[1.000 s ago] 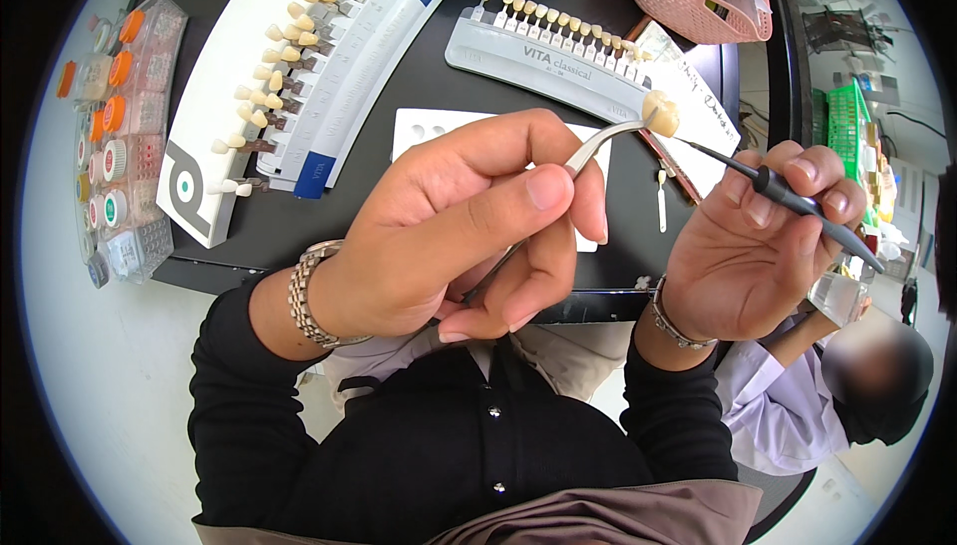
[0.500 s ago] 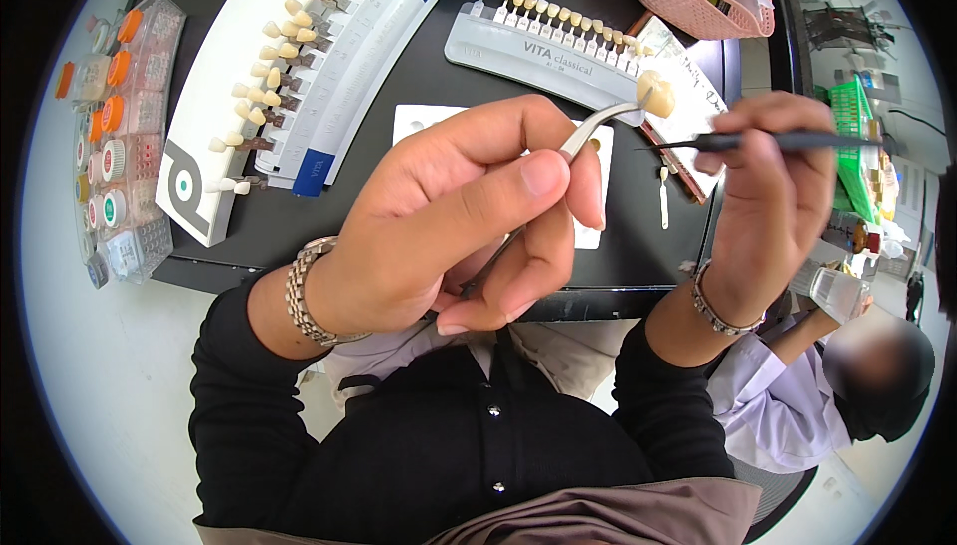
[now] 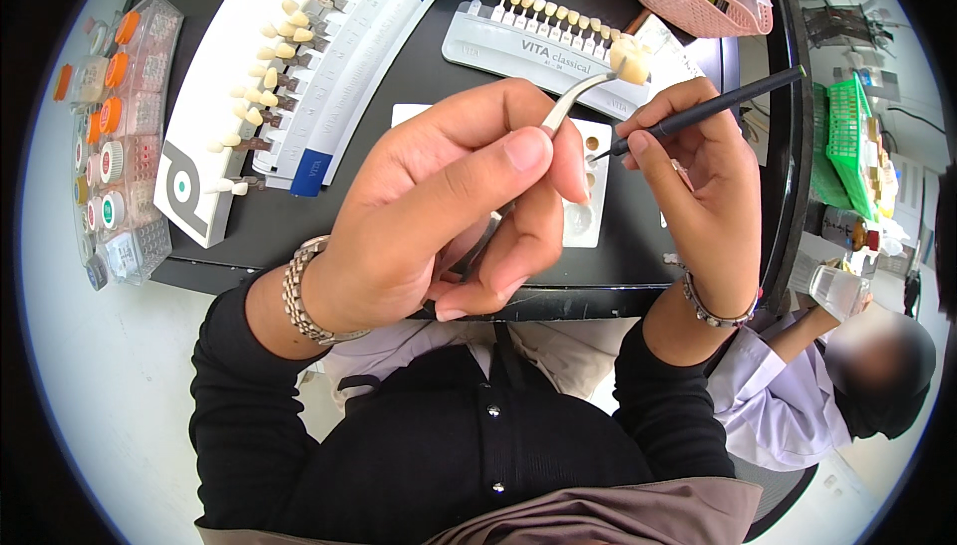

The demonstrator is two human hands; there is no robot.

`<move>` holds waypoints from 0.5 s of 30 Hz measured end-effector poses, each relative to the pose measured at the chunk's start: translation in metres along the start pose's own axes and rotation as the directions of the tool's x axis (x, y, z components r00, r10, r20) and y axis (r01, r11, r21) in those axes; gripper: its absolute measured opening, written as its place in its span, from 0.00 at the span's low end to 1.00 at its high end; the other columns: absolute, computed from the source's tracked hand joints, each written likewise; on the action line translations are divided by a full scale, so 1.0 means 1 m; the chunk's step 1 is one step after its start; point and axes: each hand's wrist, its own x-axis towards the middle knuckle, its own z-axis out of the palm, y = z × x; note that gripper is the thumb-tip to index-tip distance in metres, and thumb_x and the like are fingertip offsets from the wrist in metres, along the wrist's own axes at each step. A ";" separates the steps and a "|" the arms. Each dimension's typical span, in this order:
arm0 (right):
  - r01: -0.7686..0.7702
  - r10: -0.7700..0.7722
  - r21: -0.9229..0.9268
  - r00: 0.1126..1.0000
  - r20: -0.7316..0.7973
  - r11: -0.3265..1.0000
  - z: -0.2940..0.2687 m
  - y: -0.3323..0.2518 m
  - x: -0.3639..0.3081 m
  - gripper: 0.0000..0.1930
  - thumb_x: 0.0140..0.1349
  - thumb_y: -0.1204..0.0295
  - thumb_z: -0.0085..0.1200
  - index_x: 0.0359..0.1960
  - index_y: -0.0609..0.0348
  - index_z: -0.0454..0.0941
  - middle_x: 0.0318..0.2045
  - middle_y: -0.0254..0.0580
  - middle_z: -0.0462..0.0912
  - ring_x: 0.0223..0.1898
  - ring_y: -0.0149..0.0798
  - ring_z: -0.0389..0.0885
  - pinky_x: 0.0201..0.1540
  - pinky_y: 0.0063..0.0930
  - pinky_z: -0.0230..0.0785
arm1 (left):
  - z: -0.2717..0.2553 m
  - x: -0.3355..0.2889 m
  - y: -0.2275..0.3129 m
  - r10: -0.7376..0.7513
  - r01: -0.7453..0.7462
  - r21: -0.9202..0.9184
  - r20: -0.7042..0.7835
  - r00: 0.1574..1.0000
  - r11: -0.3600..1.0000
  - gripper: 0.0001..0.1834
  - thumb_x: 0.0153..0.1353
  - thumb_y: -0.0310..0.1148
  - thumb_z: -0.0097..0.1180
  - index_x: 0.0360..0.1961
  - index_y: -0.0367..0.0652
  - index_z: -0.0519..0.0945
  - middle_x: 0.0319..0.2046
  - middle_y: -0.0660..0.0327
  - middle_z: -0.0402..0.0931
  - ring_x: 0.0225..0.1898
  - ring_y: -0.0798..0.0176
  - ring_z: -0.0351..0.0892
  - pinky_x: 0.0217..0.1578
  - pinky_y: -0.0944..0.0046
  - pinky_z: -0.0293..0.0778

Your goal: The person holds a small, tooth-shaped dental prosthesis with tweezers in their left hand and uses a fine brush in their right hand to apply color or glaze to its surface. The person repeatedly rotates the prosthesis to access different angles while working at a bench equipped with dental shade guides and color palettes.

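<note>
The tooth crown [image 3: 630,58] is perching at the tip of tweezers [image 3: 570,104], beyond the left grip [image 3: 449,206] clamping them; the right grip [image 3: 710,181] is pinching a black tool [image 3: 723,103]; the left is partly hiding a white palette [image 3: 583,237]; a shade guide [image 3: 508,50] is lying beyond

Head-worn fisheye looks steeply down; hands [image 3: 439,206] near, desk [image 3: 419,51] beyond.

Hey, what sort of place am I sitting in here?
Probably a dental laboratory: a grey tooth-shade guide sits on the black table, and your left hand holds tweezers bearing a cream tooth-shaped piece.
</note>
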 end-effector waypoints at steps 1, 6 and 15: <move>0.001 -0.001 -0.007 1.000 0.002 1.000 0.000 0.000 0.000 0.05 0.51 0.84 0.45 0.30 0.67 0.66 0.28 0.37 0.70 0.29 0.26 0.69 0.32 0.17 0.63 | 0.000 0.000 0.000 0.003 -0.003 0.004 -0.007 1.000 1.000 0.12 0.61 0.36 0.30 0.28 0.39 0.60 0.06 0.60 0.58 0.03 0.77 0.48 0.03 0.80 0.50; 0.057 -0.046 0.094 0.992 -0.119 0.994 0.002 -0.001 0.001 0.05 0.46 0.85 0.48 0.27 0.66 0.68 0.25 0.35 0.73 0.27 0.26 0.75 0.33 0.17 0.68 | 0.001 0.000 0.000 0.013 -0.012 0.008 -0.033 0.999 1.000 0.12 0.62 0.37 0.29 0.28 0.40 0.59 0.06 0.61 0.58 0.03 0.77 0.47 0.03 0.80 0.50; 0.157 -0.150 0.098 0.986 -0.073 0.983 0.014 0.000 0.001 0.06 0.46 0.85 0.49 0.27 0.66 0.68 0.25 0.36 0.73 0.27 0.28 0.75 0.33 0.18 0.69 | -0.002 0.000 0.000 0.063 -0.063 0.002 -0.112 0.992 0.998 0.12 0.63 0.38 0.26 0.31 0.42 0.59 0.06 0.65 0.54 0.01 0.76 0.46 0.02 0.79 0.47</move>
